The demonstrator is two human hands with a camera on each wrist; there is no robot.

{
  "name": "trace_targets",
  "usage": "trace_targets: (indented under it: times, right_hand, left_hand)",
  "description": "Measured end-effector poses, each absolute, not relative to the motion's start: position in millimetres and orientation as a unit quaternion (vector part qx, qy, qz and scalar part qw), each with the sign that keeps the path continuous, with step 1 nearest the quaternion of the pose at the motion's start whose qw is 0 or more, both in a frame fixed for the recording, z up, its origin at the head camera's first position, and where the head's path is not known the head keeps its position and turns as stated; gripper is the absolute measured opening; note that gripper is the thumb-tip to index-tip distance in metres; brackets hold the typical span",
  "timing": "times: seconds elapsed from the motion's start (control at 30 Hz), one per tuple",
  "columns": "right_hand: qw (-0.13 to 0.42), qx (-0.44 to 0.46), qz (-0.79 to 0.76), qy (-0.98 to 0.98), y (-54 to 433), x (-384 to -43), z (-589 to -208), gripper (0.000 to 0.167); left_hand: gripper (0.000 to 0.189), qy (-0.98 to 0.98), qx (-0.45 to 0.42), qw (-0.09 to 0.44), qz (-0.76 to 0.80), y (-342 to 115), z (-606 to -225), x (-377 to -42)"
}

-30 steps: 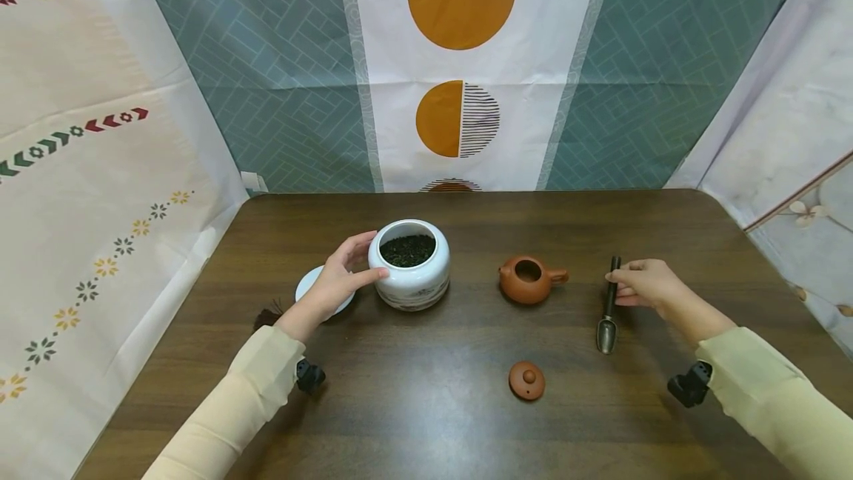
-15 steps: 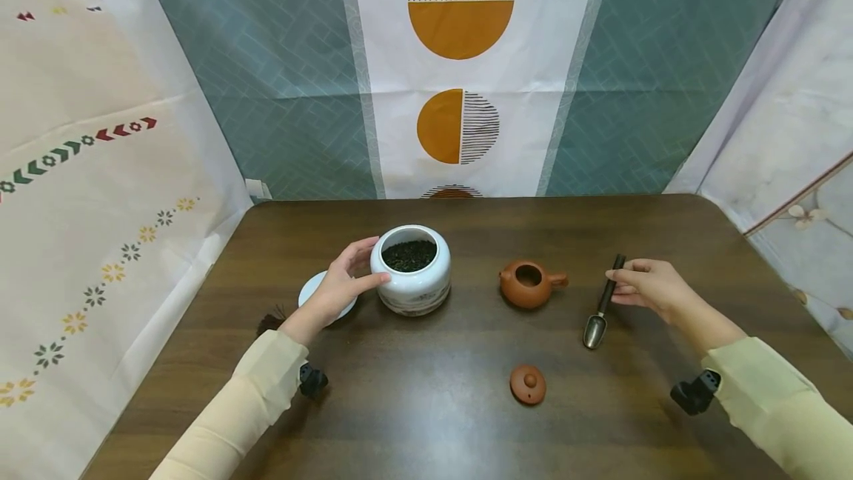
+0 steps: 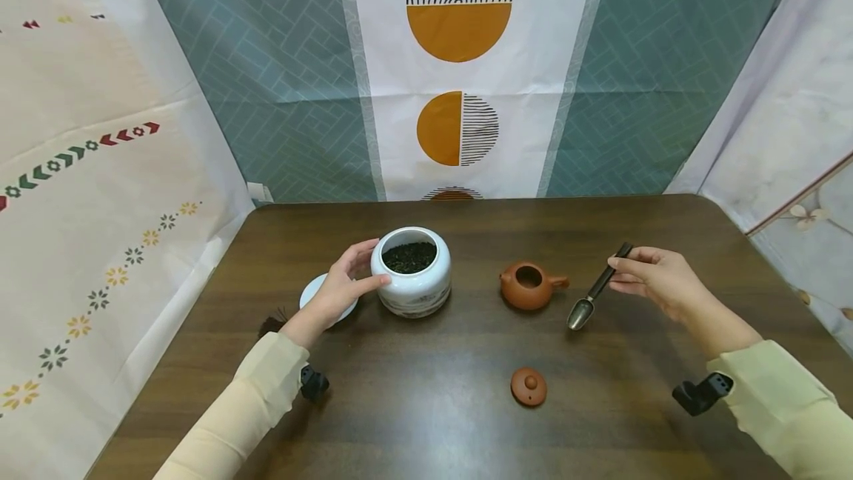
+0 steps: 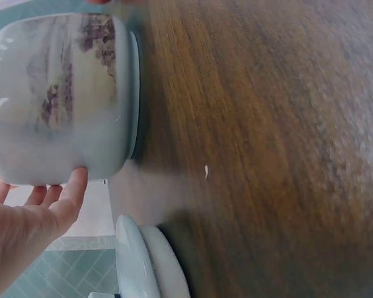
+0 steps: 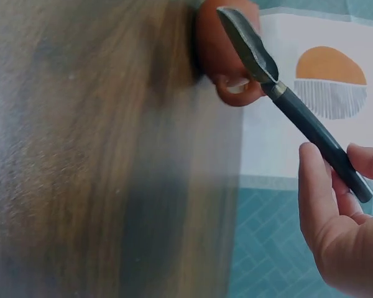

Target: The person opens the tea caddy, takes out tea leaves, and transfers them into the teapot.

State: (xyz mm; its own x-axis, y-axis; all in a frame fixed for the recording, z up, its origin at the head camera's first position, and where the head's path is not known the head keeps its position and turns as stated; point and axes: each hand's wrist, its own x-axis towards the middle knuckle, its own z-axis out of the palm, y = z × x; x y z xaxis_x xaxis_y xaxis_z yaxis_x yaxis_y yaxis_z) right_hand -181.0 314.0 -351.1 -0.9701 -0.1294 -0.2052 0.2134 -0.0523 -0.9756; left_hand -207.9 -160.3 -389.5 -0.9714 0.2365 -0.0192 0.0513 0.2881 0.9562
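Note:
My left hand (image 3: 346,284) holds the left side of a white porcelain jar (image 3: 416,291), thumb at the front and fingers further back. Dark loose tea leaves (image 3: 409,257) lie inside the jar, which stands on the table. In the left wrist view, fingertips (image 4: 78,177) touch the wall of the painted jar (image 4: 62,93). My right hand (image 3: 656,280) pinches the black handle of a small metal scoop (image 3: 581,312). Its bowl points down and left, toward the teapot. The right wrist view has the scoop (image 5: 252,46) raised off the table, overlapping the teapot.
A brown clay teapot (image 3: 526,286) without its lid stands between the jar and the scoop. Its lid (image 3: 529,387) lies nearer the front. Behind my left wrist are the white jar lid (image 3: 312,289) and a dark tasselled thing (image 3: 270,324).
My right hand has lifted the scoop and swung its bowl left toward the teapot. My left hand stays on the jar. The head view has tilted slightly.

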Motion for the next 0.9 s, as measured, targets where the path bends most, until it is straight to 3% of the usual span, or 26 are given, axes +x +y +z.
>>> trace_targets:
  times: [0.9]
  right_hand:
    - [0.035, -0.008, -0.787, 0.615, 276, -181, -325, 0.017]
  left_hand:
    - [0.069, 0.795, 0.086, 0.082, 0.595, -160, -388, -209]
